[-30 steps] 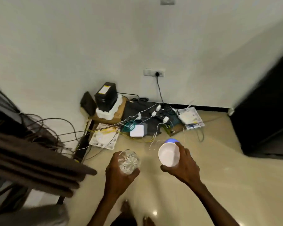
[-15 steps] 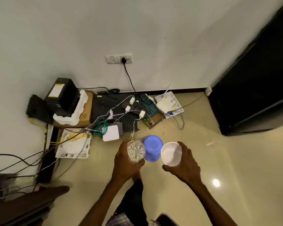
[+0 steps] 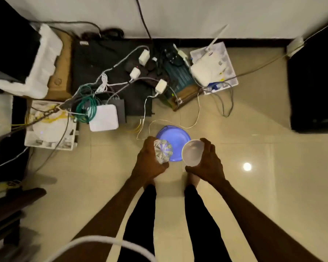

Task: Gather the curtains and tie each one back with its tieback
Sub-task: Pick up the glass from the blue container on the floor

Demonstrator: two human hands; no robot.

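Note:
No curtain or tieback shows in the head view. My left hand (image 3: 149, 164) grips a clear cut-glass tumbler (image 3: 162, 151), seen from above. My right hand (image 3: 206, 163) holds a small white bowl (image 3: 192, 153), its opening tilted toward me. Both hands hover over the floor, just in front of my feet. A blue round plate (image 3: 173, 138) lies on the tiles directly under and beyond the two hands.
A tangle of cables, white adapters (image 3: 160, 86), a white box (image 3: 104, 118) and a router (image 3: 209, 68) crowd the floor by the wall. Dark furniture (image 3: 314, 82) stands at the right, a cardboard box with foam (image 3: 42, 61) at the left. A white cord (image 3: 95, 241) crosses the bottom.
The view has tilted down from the wall to the floor. Both hands, still holding glass and bowl, have lowered toward the blue plate, which now shows between them.

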